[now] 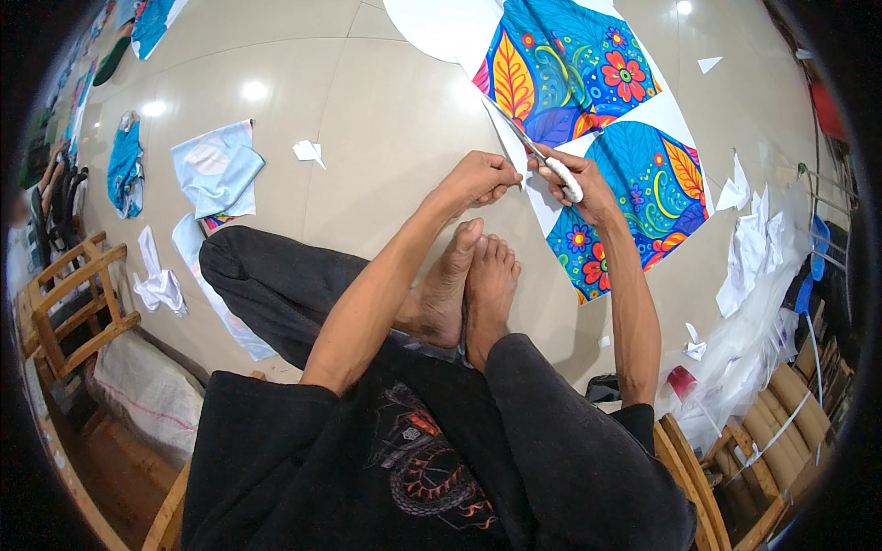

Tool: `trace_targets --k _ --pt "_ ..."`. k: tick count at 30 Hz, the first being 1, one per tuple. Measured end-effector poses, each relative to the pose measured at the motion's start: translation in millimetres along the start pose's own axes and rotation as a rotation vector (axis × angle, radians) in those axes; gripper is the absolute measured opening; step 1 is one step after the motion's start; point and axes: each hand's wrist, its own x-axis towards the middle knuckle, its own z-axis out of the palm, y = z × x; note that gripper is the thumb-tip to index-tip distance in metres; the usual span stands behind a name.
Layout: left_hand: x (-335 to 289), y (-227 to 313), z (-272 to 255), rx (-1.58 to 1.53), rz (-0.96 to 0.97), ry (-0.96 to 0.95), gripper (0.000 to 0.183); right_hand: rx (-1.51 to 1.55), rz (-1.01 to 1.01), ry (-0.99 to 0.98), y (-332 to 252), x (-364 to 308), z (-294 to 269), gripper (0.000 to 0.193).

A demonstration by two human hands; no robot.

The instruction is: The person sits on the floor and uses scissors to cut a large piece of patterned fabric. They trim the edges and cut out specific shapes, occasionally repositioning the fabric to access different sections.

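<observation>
My right hand point(586, 186) is closed round the white-wrapped handle of a pair of scissors point(531, 147). The blades point up and left along the edge of a printed fabric point(588, 78), blue with flowers and orange leaves on white. A narrow white strip point(505, 136) of the fabric hangs beside the blades. My left hand point(480, 180) pinches the lower end of that strip, just left of the scissors. A second printed panel point(636, 197) of the same cloth spreads under and beside my right forearm.
White scraps point(310, 152) lie scattered on the tiled floor point(303, 55). Folded pale-blue cloth point(220, 168) and a teal printed piece point(125, 170) lie left. A wooden chair frame point(78, 303) stands far left. Clear plastic sheeting point(758, 298) and cardboard rolls point(781, 409) crowd the right.
</observation>
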Motion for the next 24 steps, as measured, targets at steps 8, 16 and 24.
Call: trace_targets --k 8,16,24 --pt "0.0 -1.1 0.3 -0.024 0.011 -0.018 0.015 -0.022 -0.017 0.048 -10.5 8.4 13.9 0.053" --pt "0.4 -1.0 0.6 -0.022 0.003 -0.026 0.017 -0.005 -0.017 0.024 -17.9 24.4 19.1 0.050" --pt "-1.4 -6.3 -3.5 0.084 0.042 0.012 0.018 -0.013 -0.015 0.004 -21.6 24.7 22.7 0.050"
